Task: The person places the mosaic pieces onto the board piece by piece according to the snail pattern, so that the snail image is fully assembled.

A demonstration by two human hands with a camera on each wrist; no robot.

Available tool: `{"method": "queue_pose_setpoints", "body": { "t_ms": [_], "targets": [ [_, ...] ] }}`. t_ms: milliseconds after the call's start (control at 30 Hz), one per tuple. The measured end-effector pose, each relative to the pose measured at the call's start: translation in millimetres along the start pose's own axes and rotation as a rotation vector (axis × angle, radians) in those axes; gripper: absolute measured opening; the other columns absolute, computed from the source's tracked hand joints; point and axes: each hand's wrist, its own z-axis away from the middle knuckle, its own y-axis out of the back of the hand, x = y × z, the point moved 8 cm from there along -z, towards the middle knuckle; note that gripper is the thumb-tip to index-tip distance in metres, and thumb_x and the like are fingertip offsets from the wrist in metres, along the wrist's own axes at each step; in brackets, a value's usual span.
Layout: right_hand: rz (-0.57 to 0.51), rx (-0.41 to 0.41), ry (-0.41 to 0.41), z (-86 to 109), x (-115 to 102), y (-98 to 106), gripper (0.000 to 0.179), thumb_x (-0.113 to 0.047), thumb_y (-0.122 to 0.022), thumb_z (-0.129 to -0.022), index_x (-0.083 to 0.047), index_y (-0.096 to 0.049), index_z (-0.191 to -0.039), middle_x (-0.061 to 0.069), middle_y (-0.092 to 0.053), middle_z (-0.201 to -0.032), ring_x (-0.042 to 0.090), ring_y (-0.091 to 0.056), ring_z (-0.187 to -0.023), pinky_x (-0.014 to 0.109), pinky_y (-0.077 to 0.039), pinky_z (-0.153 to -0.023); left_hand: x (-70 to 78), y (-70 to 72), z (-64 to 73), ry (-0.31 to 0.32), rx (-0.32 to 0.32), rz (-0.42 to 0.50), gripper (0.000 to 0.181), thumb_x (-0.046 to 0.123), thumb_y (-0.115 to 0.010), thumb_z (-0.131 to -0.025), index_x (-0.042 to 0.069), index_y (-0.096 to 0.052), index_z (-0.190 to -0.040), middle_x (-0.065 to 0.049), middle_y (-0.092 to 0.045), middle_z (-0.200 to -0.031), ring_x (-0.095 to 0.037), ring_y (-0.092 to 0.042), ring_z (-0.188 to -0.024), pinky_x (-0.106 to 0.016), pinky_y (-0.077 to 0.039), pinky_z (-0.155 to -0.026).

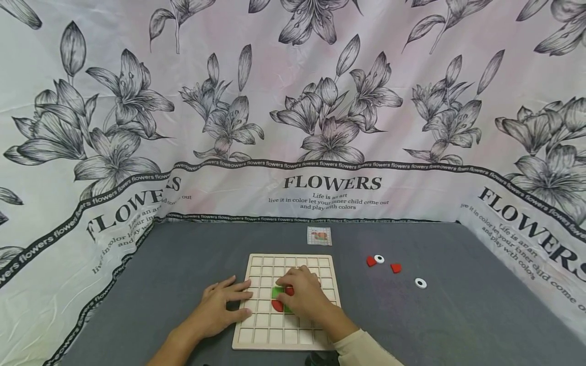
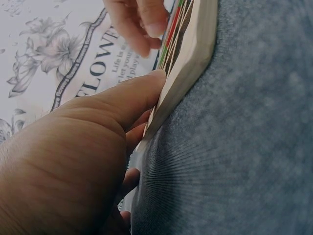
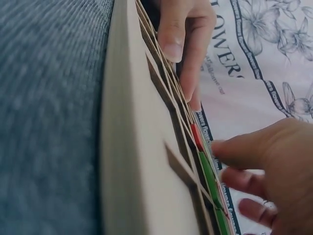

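Observation:
A pale wooden board (image 1: 261, 347) divided into square cells lies on the grey table. My left hand (image 1: 220, 307) rests at the board's left edge, its fingers extended and the thumb touching the rim. Over the middle of the board, my right hand (image 1: 304, 295) reaches down with bent fingers and thumb apart; no piece shows between them. Below its fingertips sit a green piece (image 1: 276, 292) and a red rounded piece (image 1: 277, 305) in cells. Another red piece (image 1: 289, 291) is partly covered by that hand. The right wrist view shows the thumb beside green pieces (image 3: 209, 178).
A small card (image 1: 319, 236) with a gridded picture lies behind the board. On the right are two red pieces (image 1: 396, 268) and two white discs (image 1: 420, 284) with black centres. A flower-printed cloth (image 1: 329, 203) hangs around the table. Something dark (image 1: 316, 360) shows at the bottom edge.

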Motion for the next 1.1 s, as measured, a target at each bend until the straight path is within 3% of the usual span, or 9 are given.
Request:
{"method": "queue_pose_setpoints", "body": {
  "t_ms": [133,333,500,733,1100],
  "targets": [
    [-0.048,0.042,0.013,-1.7,-0.8,13.5,0.022,-0.015,-0.073,-0.084,-0.009,-0.075,-0.105,-0.003,-0.065,-0.097,0.017,-0.049,-0.089,0.044,-0.041,-0.076,-1.0,-0.1,0.0,0.006,0.001,-0.015,0.048,0.041,-0.072,-0.086,0.011,-0.069,-0.123,-0.005,-0.05,-0.141,-0.041,-0.025,-0.138,-0.063,-0.006,-0.104],
    [-0.117,0.123,0.047,-1.1,3.7,51.9,0.024,-0.01,-0.076,-0.083,-0.007,-0.073,-0.107,0.003,-0.066,-0.099,0.024,-0.051,-0.095,0.049,-0.043,-0.078,0.2,0.4,-0.2,0.01,0.005,-0.007,0.047,0.039,-0.073,-0.085,0.009,-0.069,-0.122,-0.006,-0.05,-0.141,-0.041,-0.025,-0.138,-0.062,-0.005,-0.105],
    [-0.074,0.2,0.072,1.9,14.3,82.9,0.027,-0.01,-0.079,-0.08,-0.01,-0.074,-0.107,0.005,-0.066,-0.107,0.025,-0.052,-0.1,0.056,-0.042,-0.083,0.5,0.9,-0.2,0.012,0.002,-0.007,0.048,0.039,-0.073,-0.085,0.009,-0.069,-0.122,-0.007,-0.05,-0.141,-0.041,-0.025,-0.138,-0.062,-0.005,-0.104],
    [-0.028,0.284,0.087,12.5,37.1,116.3,0.032,-0.011,-0.081,-0.079,-0.01,-0.073,-0.11,0.003,-0.064,-0.108,0.025,-0.051,-0.098,0.048,-0.046,-0.077,-0.7,0.5,-0.1,0.015,-0.013,-0.004,0.048,0.039,-0.072,-0.086,0.009,-0.068,-0.123,-0.007,-0.049,-0.142,-0.041,-0.024,-0.138,-0.062,-0.004,-0.104],
    [0.035,0.364,-0.002,39.6,82.1,160.6,0.034,-0.01,-0.08,-0.079,-0.007,-0.072,-0.111,0.005,-0.064,-0.106,0.026,-0.05,-0.097,0.049,-0.042,-0.076,0.2,0.7,0.1,0.014,-0.009,0.001,0.048,0.039,-0.073,-0.086,0.008,-0.068,-0.123,-0.007,-0.049,-0.142,-0.041,-0.024,-0.138,-0.061,-0.005,-0.104]
  ]
}}
